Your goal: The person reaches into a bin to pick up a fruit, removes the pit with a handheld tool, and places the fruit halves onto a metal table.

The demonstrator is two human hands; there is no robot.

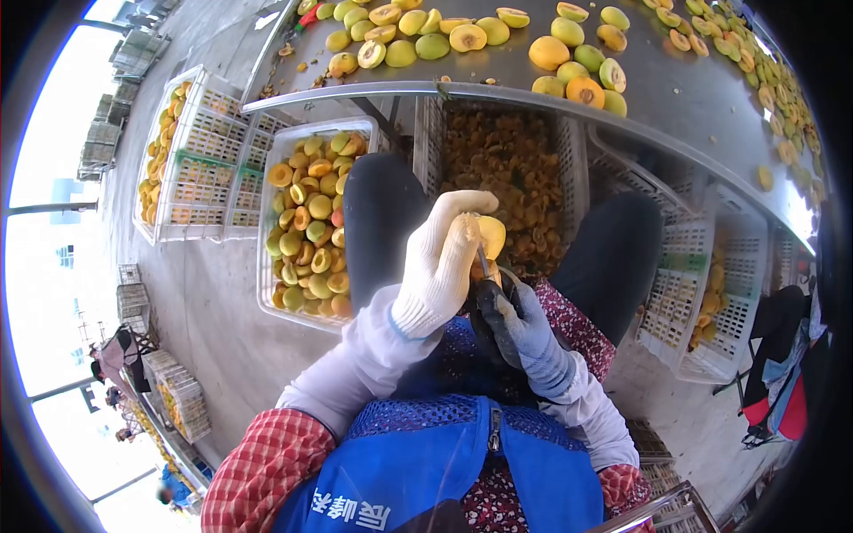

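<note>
The peach [490, 236] sits up in the person's lap area, just in front of the blue apron [444, 471], pinched in the left hand [442, 266]. That hand wears a white knit glove, and its fingers curl closely over the top and side of the fruit, so only the yellow flank shows. It looks a light thing, firm enough to hold its shape but soft under the skin, likely wet and slick once cut. I would say the cloth glove helps there, and the safest hold is around the rounded cheeks, not hard on any one spot, since it would bruise easily.

The right hand [511, 324], in a dark grey glove, is closed around a small knife [484, 266] just below the peach; the blade rises to meet the fruit's underside. The handle is mostly buried in the fist.

Beyond the peach, between the knees, stands a white crate [569, 142] with brownish pits and scraps in it. To the left of the peach lies a clear tub [275, 151] full of halved fruit. Farther beyond, a metal table [498, 80] carries whole and halved peaches. Off to the right of the peach another person's red and blue clothing [786, 400] shows at the edge.
</note>
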